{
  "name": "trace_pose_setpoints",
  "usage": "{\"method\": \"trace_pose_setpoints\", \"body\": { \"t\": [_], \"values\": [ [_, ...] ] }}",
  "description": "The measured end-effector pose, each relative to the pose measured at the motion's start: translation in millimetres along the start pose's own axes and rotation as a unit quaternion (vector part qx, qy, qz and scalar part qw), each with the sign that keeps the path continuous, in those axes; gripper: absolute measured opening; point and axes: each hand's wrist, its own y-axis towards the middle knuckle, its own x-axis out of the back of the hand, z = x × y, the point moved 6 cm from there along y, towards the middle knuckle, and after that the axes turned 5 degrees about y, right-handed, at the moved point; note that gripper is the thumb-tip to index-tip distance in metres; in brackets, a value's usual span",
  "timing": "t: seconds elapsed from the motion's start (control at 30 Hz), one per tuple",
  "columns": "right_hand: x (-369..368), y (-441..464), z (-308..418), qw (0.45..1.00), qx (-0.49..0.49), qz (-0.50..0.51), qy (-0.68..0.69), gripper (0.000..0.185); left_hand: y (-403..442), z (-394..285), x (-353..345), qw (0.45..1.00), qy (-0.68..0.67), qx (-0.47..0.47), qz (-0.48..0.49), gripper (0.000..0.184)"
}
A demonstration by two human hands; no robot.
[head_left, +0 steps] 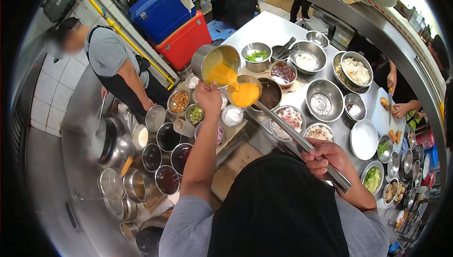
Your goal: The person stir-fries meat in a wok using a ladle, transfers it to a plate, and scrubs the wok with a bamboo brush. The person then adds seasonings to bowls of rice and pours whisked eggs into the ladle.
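Note:
My left hand (209,97) grips the lower side of a tilted steel pot (203,59), and yellow-orange liquid (221,74) runs over its rim. Below the lip, the round bowl of a long-handled ladle (244,92) holds the same liquid. The fingers of my right hand (324,157) are wrapped round the ladle's thick metal handle (288,127), which slopes down to the right. Under the ladle sits a steel pot with dark contents (270,94). Close by are a bowl of white powder (232,115) and a bowl of chopped greens (256,55).
A co-worker (118,59) stands at a steaming wok (106,139) on the left. Pots of dark sauce (167,180) stand left of my arm. Steel bowls (324,100) cover the right counter, where another person's hands (401,110) work at a cutting board (380,115).

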Motion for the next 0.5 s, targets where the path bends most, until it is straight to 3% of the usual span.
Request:
{"method": "trace_pose_setpoints", "body": {
  "t": [0.13,0.2,0.23,0.3,0.5],
  "values": [
    [6.9,0.8,-8.8,1.000,0.007,0.013,0.014,0.054,2.9,6.1,1.1,0.999,-0.025,0.027,0.014,0.009],
    [5.4,0.6,-14.7,0.999,0.005,0.034,0.041,0.056,8.4,24.0,-0.9,0.977,-0.127,0.172,0.001,0.012],
    [4.5,-1.4,-17.0,0.999,0.007,0.032,0.040,0.056,11.6,23.3,-0.4,0.977,-0.128,0.173,0.003,0.012],
    [0.8,-4.4,-22.3,0.998,0.019,0.030,0.046,0.060,13.3,37.5,-3.2,0.933,-0.218,0.285,0.005,0.017],
    [-7.1,-25.0,-40.9,0.995,0.050,0.013,0.089,0.059,22.3,95.6,-28.1,0.855,-0.283,0.429,0.060,0.027]
  ]
}}
